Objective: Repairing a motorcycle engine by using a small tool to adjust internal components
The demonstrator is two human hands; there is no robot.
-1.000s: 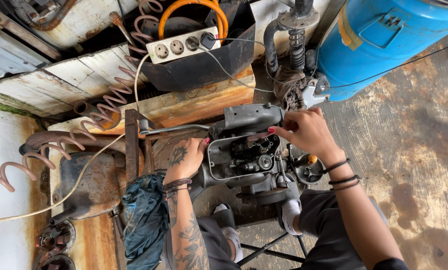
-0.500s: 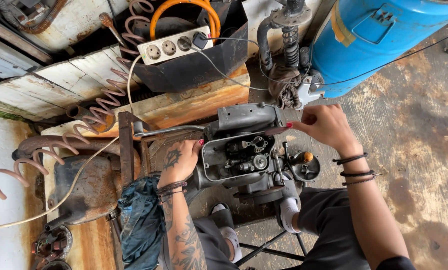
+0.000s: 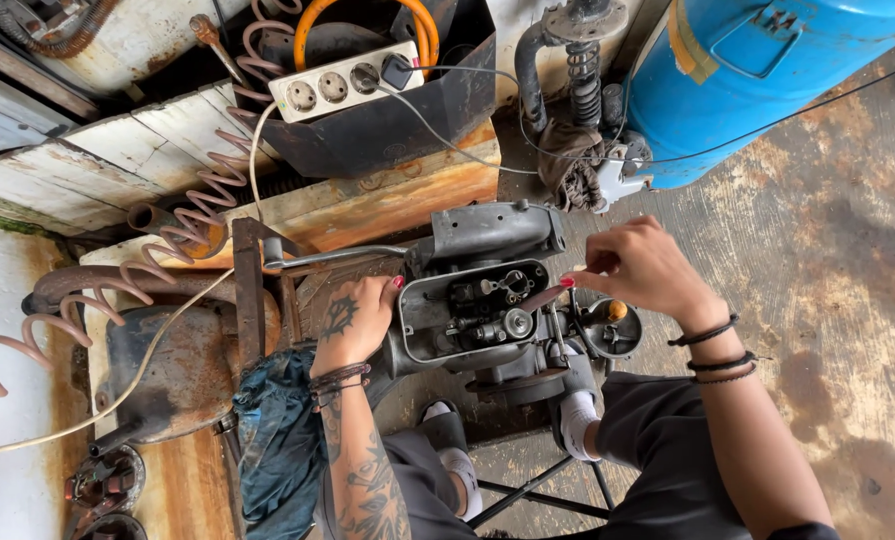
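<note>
While braced: hands [image 3: 352, 320] on engine [image 3: 477, 305] (rim)

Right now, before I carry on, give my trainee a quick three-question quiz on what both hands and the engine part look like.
1. True or false: the left hand rests on the grey metal engine housing.
2. What does the right hand pinch: A a slim metal tool, B the blue tank, C the white power strip?
3. Which colour is the hose coiled behind the white power strip?

Key: 1 true; 2 A, the slim metal tool; 3 orange.

The left hand [image 3: 352, 318] hides the engine casing's [image 3: 467, 315] side (palm down).
</note>
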